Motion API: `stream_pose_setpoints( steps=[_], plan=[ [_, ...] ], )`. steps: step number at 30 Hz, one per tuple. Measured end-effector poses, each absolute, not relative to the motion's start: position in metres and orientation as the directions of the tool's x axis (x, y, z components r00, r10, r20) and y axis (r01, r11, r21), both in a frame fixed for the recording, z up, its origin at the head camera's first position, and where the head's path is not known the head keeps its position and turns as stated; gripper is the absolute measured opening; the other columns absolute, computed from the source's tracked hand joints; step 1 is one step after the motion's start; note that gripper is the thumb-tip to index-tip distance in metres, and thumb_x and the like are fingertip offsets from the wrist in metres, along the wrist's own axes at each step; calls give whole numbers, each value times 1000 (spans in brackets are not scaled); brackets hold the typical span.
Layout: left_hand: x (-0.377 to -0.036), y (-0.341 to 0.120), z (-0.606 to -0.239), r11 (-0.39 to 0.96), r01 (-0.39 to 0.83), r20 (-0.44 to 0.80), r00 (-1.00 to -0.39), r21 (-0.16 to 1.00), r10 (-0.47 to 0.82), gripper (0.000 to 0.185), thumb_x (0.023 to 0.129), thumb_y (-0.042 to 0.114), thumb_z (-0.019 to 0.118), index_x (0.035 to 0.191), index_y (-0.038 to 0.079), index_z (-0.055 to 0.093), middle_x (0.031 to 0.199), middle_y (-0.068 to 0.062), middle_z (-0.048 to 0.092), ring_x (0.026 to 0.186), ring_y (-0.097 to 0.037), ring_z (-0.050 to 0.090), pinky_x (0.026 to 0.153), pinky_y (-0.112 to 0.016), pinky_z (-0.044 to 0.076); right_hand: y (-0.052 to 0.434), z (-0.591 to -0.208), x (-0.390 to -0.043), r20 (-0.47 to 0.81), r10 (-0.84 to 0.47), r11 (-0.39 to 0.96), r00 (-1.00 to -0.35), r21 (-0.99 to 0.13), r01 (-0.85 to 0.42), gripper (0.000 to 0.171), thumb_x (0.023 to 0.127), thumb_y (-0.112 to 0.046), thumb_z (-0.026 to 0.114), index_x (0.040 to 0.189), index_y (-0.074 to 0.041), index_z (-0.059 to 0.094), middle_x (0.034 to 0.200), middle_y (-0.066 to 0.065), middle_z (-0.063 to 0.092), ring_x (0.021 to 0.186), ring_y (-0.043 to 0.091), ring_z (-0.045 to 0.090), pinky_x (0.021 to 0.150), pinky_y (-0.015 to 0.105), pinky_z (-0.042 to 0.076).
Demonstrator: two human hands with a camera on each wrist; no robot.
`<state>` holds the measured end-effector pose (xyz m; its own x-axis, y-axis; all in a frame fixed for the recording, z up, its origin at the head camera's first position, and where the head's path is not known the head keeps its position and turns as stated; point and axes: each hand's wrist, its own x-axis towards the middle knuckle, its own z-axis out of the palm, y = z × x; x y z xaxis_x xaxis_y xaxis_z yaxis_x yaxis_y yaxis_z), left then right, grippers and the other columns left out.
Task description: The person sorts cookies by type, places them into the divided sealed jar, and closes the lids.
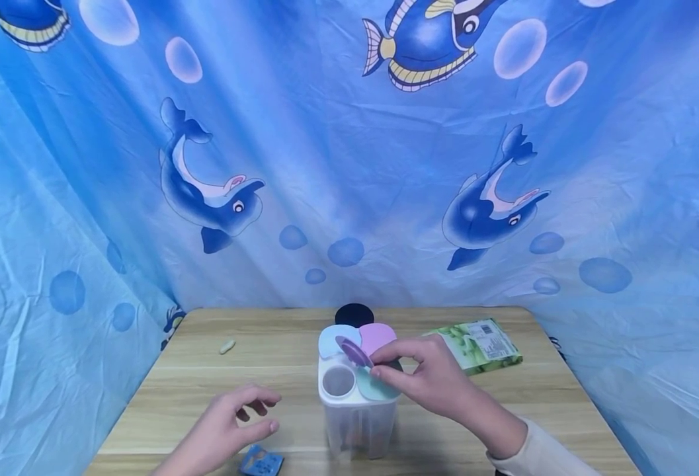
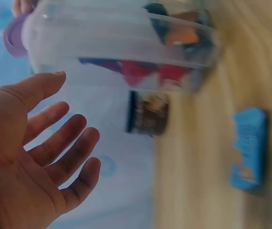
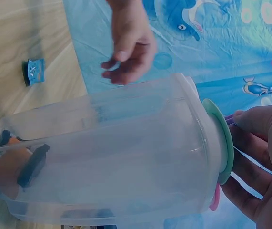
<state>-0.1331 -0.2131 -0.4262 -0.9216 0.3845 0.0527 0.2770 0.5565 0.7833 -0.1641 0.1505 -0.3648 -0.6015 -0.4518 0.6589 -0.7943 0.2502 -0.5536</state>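
Observation:
A translucent storage container (image 1: 358, 428) with a white top stands upright on the table. Light blue (image 1: 337, 340), pink (image 1: 380, 335) and mint green (image 1: 379, 385) lids cover parts of it, while the front-left round opening (image 1: 339, 381) is uncovered. My right hand (image 1: 435, 380) pinches a tilted purple lid (image 1: 352, 350) between thumb and fingers above the top. Left of the container, my left hand (image 1: 227, 423) hovers with loosely bent fingers, holding nothing. Small wrapped packets (image 3: 13, 164) lie at the container's bottom. Near my left hand is a blue packet (image 1: 261, 461).
Behind the container stands a jar (image 2: 151, 113) with a black lid (image 1: 354, 314). A green printed bag (image 1: 480, 345) lies at the back right of the wooden table (image 1: 278, 363). A small pale piece (image 1: 227, 346) rests at the back left. A sea-life curtain (image 1: 325, 165) surrounds the table.

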Motion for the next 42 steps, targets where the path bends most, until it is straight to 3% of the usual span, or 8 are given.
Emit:
stream_pose_setpoints(
  steps=[6,11,15,20,26,42],
  plan=[
    [-130,-227,-465,551,225,39,-944,803,329,31,89,27,80,116,12,72,112,-9,71,92,-1,61,70,-25,50,151,-366,-165,663,-456,245,-594,-548,-800,16,86,-9,83,100,-16,81,90,-5,79,84,6,73,71,30,60],
    [-132,-240,-489,526,130,-52,-947,840,317,42,89,24,80,123,2,68,124,-19,66,99,-14,62,73,-26,52,151,-365,-166,667,-454,244,-591,-544,-802,16,86,-10,83,100,-17,81,91,-5,79,84,6,73,71,31,60],
    [-134,-249,-502,543,52,-146,-937,838,316,48,89,25,80,128,2,64,129,-18,63,109,-28,60,80,-30,53,151,-364,-166,663,-454,244,-596,-550,-798,16,86,-10,83,100,-17,81,91,-5,79,84,6,73,72,31,60],
    [-138,-255,-514,565,34,-198,-918,824,343,52,90,27,80,131,1,62,130,-16,64,114,-37,60,84,-37,55,151,-364,-167,661,-458,244,-594,-549,-799,16,86,-9,83,100,-16,81,92,-5,79,84,6,74,72,32,61],
    [-140,-254,-523,571,-64,-292,-902,819,318,59,90,35,80,135,3,60,131,-13,63,116,-35,60,91,-51,54,150,-363,-168,658,-463,247,-593,-547,-800,15,87,-10,82,100,-16,81,92,-5,79,85,7,74,74,30,61],
    [-140,-249,-533,600,-90,-340,-886,795,317,52,85,31,84,128,8,65,122,-5,63,110,-27,61,90,-50,53,150,-365,-166,661,-453,260,-598,-544,-798,15,86,-10,83,99,-17,81,91,-6,79,85,6,74,73,29,60]
  ],
)
